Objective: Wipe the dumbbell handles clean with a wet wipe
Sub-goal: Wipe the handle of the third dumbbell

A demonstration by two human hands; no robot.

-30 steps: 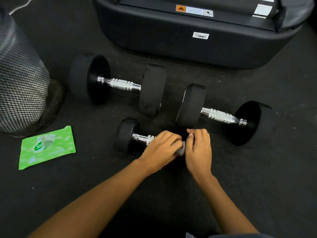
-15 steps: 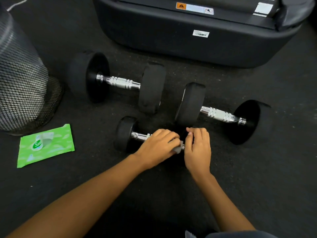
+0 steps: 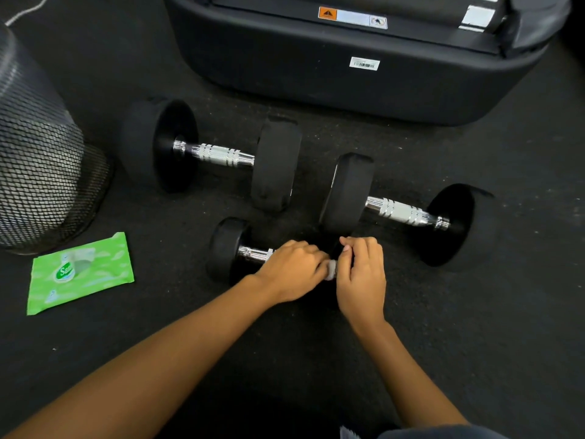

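Three black dumbbells with chrome handles lie on the dark floor. The small dumbbell [image 3: 228, 248] is nearest me; my left hand [image 3: 292, 269] is closed over its handle with a white wet wipe [image 3: 330, 270] showing at the fingertips. My right hand [image 3: 361, 274] covers the small dumbbell's right end, fingers curled; that weight is hidden. A large dumbbell [image 3: 221, 155] lies behind on the left and another large dumbbell [image 3: 402, 212] on the right, both untouched.
A green wet wipe pack [image 3: 80, 274] lies on the floor to the left. A black mesh bin [image 3: 41, 172] stands at the far left. A big black machine base [image 3: 348, 58] fills the back.
Both hands stay on the small dumbbell; the left hand has shifted slightly along the handle with the wipe. The dumbbells and pack have not moved.
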